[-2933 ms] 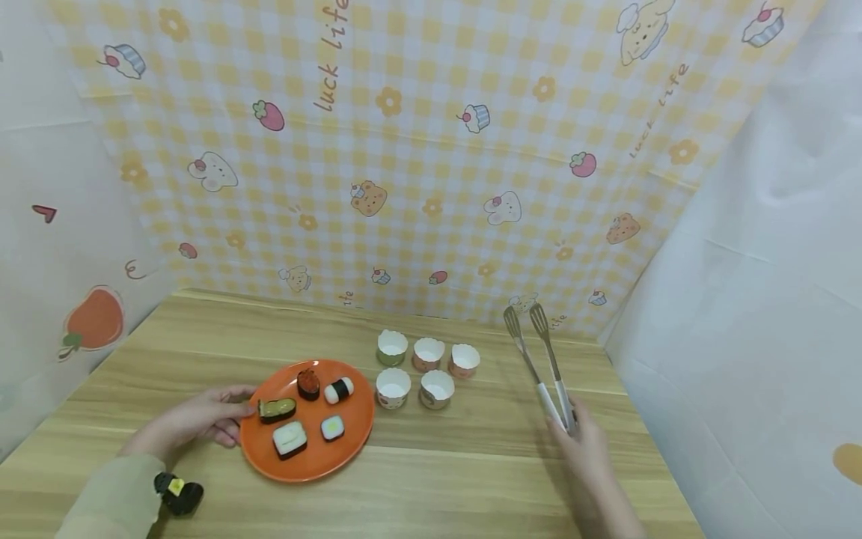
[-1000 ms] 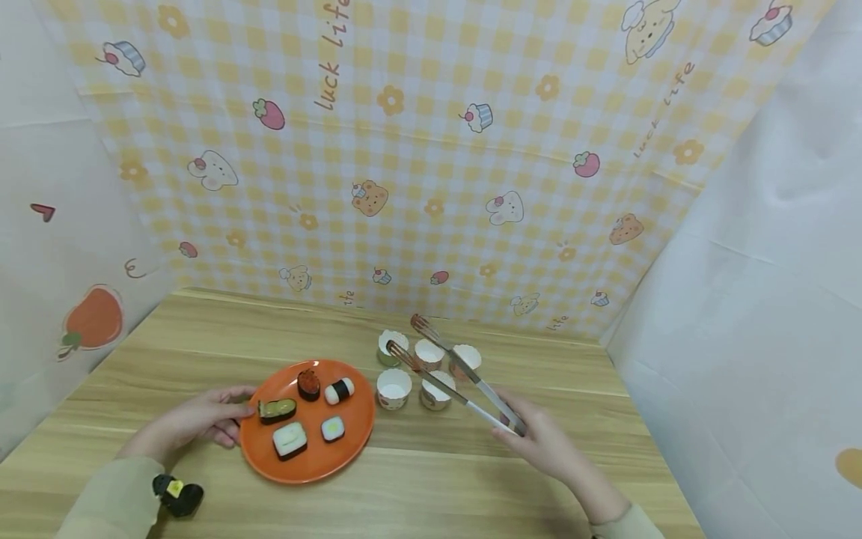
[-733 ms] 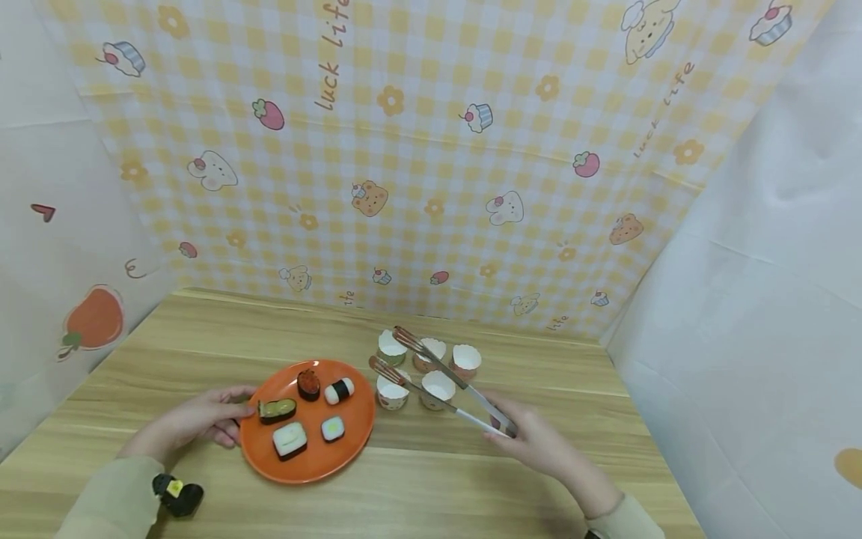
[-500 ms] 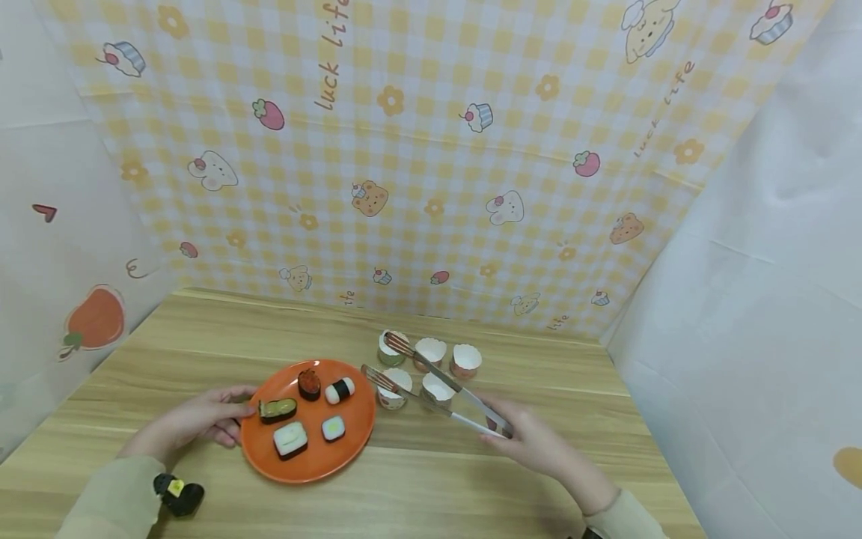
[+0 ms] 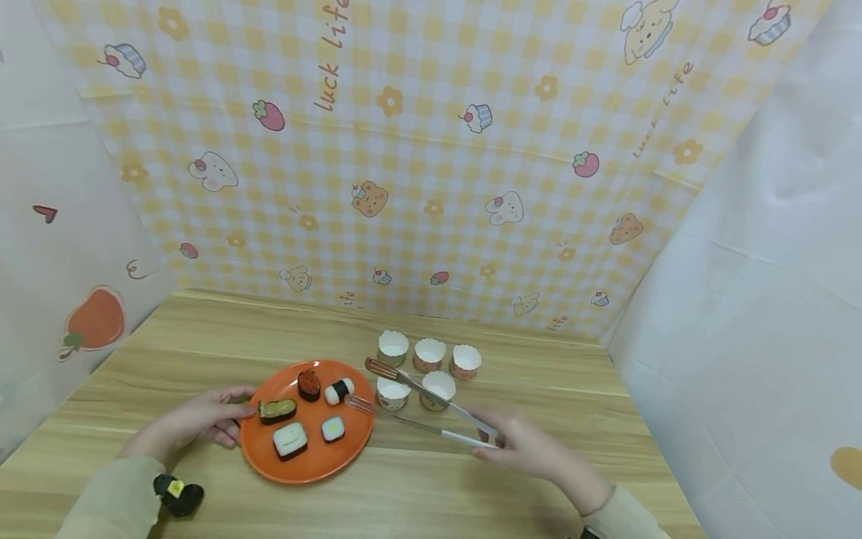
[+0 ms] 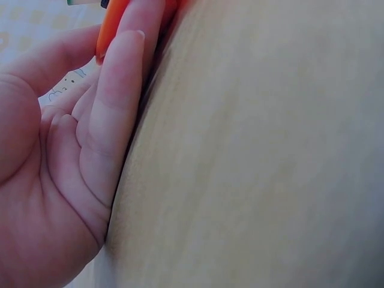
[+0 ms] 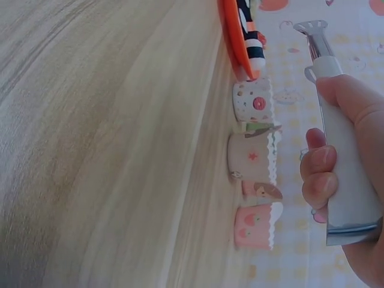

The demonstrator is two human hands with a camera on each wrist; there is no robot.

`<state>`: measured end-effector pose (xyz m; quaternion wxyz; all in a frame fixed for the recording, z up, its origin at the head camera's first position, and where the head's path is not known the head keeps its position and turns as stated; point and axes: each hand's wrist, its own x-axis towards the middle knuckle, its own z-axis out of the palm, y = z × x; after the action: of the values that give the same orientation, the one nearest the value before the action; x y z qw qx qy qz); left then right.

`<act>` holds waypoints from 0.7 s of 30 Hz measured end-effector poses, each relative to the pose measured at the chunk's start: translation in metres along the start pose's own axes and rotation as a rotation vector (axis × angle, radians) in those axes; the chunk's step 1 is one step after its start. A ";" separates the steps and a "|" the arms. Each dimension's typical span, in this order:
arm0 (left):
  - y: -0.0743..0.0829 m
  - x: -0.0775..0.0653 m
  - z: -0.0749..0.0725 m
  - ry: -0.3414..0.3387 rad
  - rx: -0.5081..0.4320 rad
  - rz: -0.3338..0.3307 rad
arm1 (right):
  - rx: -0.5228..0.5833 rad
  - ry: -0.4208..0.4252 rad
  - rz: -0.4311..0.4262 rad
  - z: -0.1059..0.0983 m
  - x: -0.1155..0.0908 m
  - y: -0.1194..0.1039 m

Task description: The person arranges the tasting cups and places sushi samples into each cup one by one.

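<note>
My left hand (image 5: 209,415) holds the orange plate (image 5: 306,468) by its left rim, thumb on top and fingers below, as the left wrist view also shows. On the plate lie several toy sushi pieces, among them a red-topped one (image 5: 308,385), a white roll with a black band (image 5: 340,391) and a small white square roll (image 5: 333,428). My right hand (image 5: 518,445) grips metal tongs (image 7: 348,168) by their white handles. The tongs' arms are spread apart, nothing between them; one slotted tip overlaps the plate's right edge near the banded roll, the other is above a front paper cup (image 5: 392,397).
Several paper baking cups stand right of the plate in two rows, including a green one (image 5: 393,349) and a pink one (image 5: 465,362). The wooden table (image 5: 431,486) ends at a yellow checked cloth (image 5: 431,165) behind and white cloth sides.
My right hand has swung the tongs from the table's right side leftward over the cups, then lower and nearer, to the plate's right edge. The left hand and plate have stayed put.
</note>
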<state>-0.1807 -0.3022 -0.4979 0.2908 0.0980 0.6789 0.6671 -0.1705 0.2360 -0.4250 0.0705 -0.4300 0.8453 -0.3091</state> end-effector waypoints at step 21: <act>0.002 -0.001 0.003 0.000 -0.011 0.010 | -0.021 -0.106 -0.007 0.015 0.007 -0.002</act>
<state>-0.1786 -0.3002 -0.4951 0.2880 0.0995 0.6748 0.6721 -0.1676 0.2232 -0.4345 0.1098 -0.4495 0.8420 -0.2773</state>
